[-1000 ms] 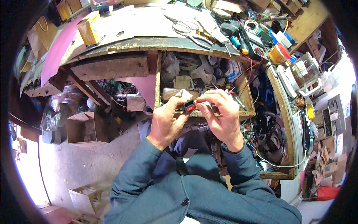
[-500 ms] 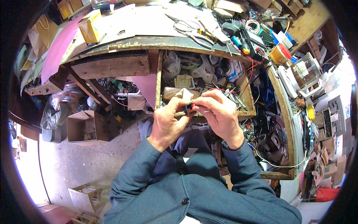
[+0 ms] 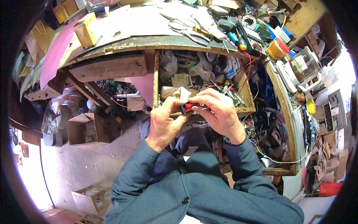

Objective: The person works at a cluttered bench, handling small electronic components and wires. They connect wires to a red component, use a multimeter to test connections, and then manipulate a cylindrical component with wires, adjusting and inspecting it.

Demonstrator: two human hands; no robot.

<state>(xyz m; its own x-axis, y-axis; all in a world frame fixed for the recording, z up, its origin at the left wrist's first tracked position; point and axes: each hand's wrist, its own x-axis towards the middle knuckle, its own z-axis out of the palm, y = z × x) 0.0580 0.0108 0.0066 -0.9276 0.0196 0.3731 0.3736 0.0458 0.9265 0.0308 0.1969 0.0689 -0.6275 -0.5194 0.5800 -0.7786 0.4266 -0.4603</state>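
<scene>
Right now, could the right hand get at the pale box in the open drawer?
Probably, once freed: nothing appears to cover the pale box in the open drawer, but the right hand has its fingertips at the small red-and-black part that the left hand holds.

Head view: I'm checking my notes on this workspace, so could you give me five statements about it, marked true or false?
1. The left hand and right hand meet at a small black-and-red component. True.
2. The wooden drawer is fully shut. False: the wooden drawer is open, showing plastic bags inside.
3. Scissors lie on the workbench. True.
4. The open cardboard box stands on the floor to the person's right. False: the open cardboard box is to the left.
5. A yellow carton stands left of the scissors. True.
</scene>
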